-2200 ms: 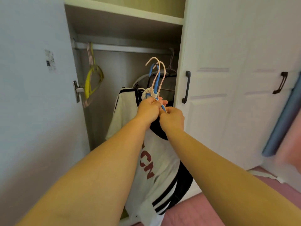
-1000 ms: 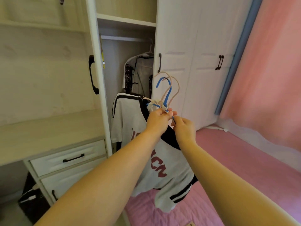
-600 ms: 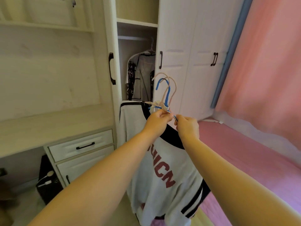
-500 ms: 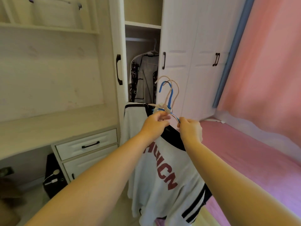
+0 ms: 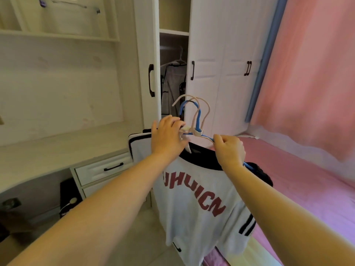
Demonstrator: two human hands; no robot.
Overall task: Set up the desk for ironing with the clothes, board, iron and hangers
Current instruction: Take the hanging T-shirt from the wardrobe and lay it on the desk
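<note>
The desk (image 5: 63, 148) runs along the left, bare and pale, with the drawers (image 5: 101, 169) under its right end; the wardrobe (image 5: 211, 54) stands far behind with one door open, and the bed (image 5: 307, 189) with its pink cover fills the right. The shirt (image 5: 194, 198), white with red lettering and a black collar, hangs in mid-air in the near centre, over the gap between drawers and bed, and well clear of the desk. It hangs from a bunch of hangers (image 5: 194, 116), one blue and two pale, whose hooks stand up above the hands. The right hand (image 5: 229, 149) is closed round the blue hanger's right arm and seems to carry most of the load; the left hand (image 5: 168, 139) lies with fingers loosely spread over the hangers' necks, steadying more than gripping. To do this carry well, I judge the left hand should close firmly on the necks so the bunch cannot splay, the hem should be kept off the floor, and the turn should go on leftward until the shirt can be laid flat along the desk with the hooks clear of the cloth. Against the earlier frames, the wardrobe has fallen back from close range, the desk and drawers have come into sight, the hands have drawn apart, and the left hand has loosened from a tight pinch.
</note>
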